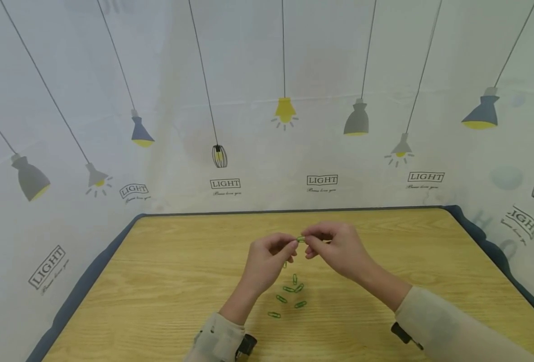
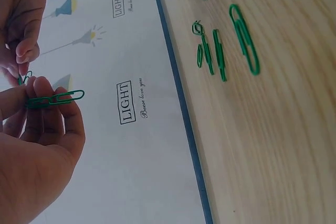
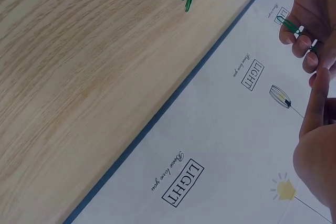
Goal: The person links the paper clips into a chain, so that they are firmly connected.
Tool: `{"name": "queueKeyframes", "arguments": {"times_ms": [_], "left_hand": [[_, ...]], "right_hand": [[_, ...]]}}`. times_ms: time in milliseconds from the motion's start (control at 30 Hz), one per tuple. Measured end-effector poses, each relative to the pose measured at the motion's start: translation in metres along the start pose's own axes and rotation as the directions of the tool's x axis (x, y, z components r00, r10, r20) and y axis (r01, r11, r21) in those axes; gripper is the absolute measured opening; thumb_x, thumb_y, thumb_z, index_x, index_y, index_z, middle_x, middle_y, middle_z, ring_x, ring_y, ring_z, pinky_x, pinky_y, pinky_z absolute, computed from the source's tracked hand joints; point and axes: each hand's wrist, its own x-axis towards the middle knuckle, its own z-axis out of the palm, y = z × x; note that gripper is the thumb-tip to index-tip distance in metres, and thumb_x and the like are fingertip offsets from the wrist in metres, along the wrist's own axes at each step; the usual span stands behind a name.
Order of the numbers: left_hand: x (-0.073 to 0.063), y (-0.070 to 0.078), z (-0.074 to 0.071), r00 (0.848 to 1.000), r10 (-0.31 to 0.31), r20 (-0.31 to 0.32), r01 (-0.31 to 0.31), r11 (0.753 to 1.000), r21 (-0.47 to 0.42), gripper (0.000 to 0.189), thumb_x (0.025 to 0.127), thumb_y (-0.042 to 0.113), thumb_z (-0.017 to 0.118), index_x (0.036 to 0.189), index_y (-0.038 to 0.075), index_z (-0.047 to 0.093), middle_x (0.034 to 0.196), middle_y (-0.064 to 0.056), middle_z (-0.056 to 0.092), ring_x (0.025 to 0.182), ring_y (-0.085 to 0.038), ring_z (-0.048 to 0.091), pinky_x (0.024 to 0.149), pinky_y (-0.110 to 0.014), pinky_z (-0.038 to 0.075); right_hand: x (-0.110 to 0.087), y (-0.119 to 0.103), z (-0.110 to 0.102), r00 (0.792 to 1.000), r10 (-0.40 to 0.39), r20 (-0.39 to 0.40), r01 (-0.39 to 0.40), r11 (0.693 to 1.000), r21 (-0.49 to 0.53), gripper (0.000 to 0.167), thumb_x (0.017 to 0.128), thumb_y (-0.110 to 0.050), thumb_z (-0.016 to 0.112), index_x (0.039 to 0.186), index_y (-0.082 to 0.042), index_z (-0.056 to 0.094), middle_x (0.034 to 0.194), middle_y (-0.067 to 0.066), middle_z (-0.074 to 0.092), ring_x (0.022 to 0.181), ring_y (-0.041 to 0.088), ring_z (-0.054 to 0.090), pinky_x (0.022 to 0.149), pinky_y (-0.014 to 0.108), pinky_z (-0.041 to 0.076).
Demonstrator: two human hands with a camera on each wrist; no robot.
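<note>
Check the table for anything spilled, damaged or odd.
Nothing stands out. The loose green paper clips lie scattered on the tabletop, none plainly broken, and no spill shows; finer bends are too small to tell.

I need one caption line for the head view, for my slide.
The left hand and right hand pinch green paper clips above a wood-grain table where more clips lie.

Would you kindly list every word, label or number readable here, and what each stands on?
"LIGHT": boxed, repeated across the white backdrop.
"Beese love you": small script beneath the boxes, first word uncertain.
"H": large, faint, right side of the backdrop; the rounded mark below it is too faint to read.
Green paper clips: no text visible.
</note>
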Motion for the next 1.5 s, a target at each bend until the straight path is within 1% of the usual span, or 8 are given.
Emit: {"name": "queueKeyframes", "arguments": {"times_ms": [333,667,867,1033,1100,1300,1400,1500], "left_hand": [[-0.001,-0.001,-0.004,1.0,0.016,-0.025,-0.015,1.0,0.019,0.017,0.105,0.022,0.07,0.11,0.009,0.08,0.093,-0.013,0.078,0.075,-0.01,0.069,0.064,-0.021,0.055],[-0.001,-0.001,-0.005,1.0,-0.003,-0.007,0.003,1.0,-0.015,0.017,0.106,0.023,0.069,0.11,0.01,0.079,0.096,-0.013,0.078,0.076,-0.01,0.071,0.07,-0.031,0.061],[-0.002,0.0,-0.006,0.999,-0.03,0.045,0.035,0.994,-0.099,0.018,0.105,0.017,0.069,0.119,0.008,0.075,0.109,-0.015,0.078,0.086,-0.011,0.073,0.082,-0.033,0.064],[-0.002,0.003,-0.006,0.996,-0.027,0.081,0.039,0.988,-0.15,0.027,0.104,0.02,0.071,0.129,0.009,0.071,0.119,-0.014,0.075,0.092,-0.012,0.074,0.087,-0.032,0.064],[-0.002,0.005,-0.005,0.997,-0.013,0.079,0.025,0.989,-0.149,0.027,0.105,0.023,0.069,0.129,0.01,0.071,0.117,-0.014,0.075,0.09,-0.013,0.073,0.086,-0.034,0.064],[-0.001,0.01,-0.004,1.0,0.006,0.025,-0.003,0.994,-0.107,0.024,0.108,0.025,0.065,0.119,0.006,0.074,0.095,-0.012,0.073,0.081,-0.012,0.069,0.076,-0.034,0.06],[-0.001,0.012,-0.004,1.0,0.008,0.012,-0.007,0.995,-0.095,0.023,0.108,0.024,0.065,0.115,0.005,0.074,0.094,-0.011,0.073,0.08,-0.012,0.068,0.072,-0.032,0.058],[-0.002,0.012,-0.004,1.0,0.026,0.015,-0.025,0.997,-0.079,0.019,0.108,0.022,0.064,0.112,0.007,0.075,0.094,-0.013,0.073,0.081,-0.018,0.069,0.072,-0.036,0.06]], "right_hand": [[0.001,0.0,-0.002,0.999,0.029,-0.014,-0.029,0.999,-0.029,0.013,0.101,0.0,0.069,0.108,0.003,0.078,0.094,0.016,0.079,0.07,0.01,0.076,0.066,0.025,0.064],[0.0,0.003,-0.006,0.999,0.03,-0.039,-0.03,1.0,0.0,0.014,0.102,-0.001,0.068,0.112,0.004,0.076,0.096,0.017,0.078,0.073,0.009,0.077,0.07,0.027,0.065],[-0.001,0.004,-0.004,0.999,-0.001,-0.032,0.002,0.999,0.049,0.014,0.102,-0.003,0.07,0.113,0.004,0.075,0.102,0.019,0.079,0.077,0.011,0.078,0.074,0.035,0.067],[-0.002,0.002,-0.002,0.999,-0.029,-0.025,0.031,0.994,0.102,0.013,0.101,-0.001,0.07,0.112,0.005,0.075,0.102,0.022,0.078,0.079,0.014,0.079,0.074,0.033,0.067],[-0.002,0.002,-0.001,0.999,-0.046,-0.022,0.048,0.991,0.121,0.013,0.101,-0.001,0.07,0.111,0.006,0.075,0.101,0.024,0.078,0.079,0.015,0.08,0.074,0.032,0.067],[-0.003,0.002,0.001,0.994,-0.104,-0.015,0.105,0.988,0.114,0.014,0.099,0.0,0.072,0.112,0.005,0.076,0.102,0.026,0.078,0.08,0.018,0.08,0.075,0.031,0.067],[-0.004,0.002,0.001,0.989,-0.148,-0.01,0.148,0.985,0.092,0.012,0.099,0.001,0.073,0.11,0.005,0.077,0.101,0.023,0.079,0.08,0.019,0.08,0.073,0.03,0.067],[-0.005,0.003,0.002,0.979,-0.204,-0.008,0.204,0.977,0.054,0.01,0.099,0.001,0.073,0.107,0.002,0.079,0.098,0.017,0.081,0.078,0.016,0.079,0.07,0.03,0.067]]}}
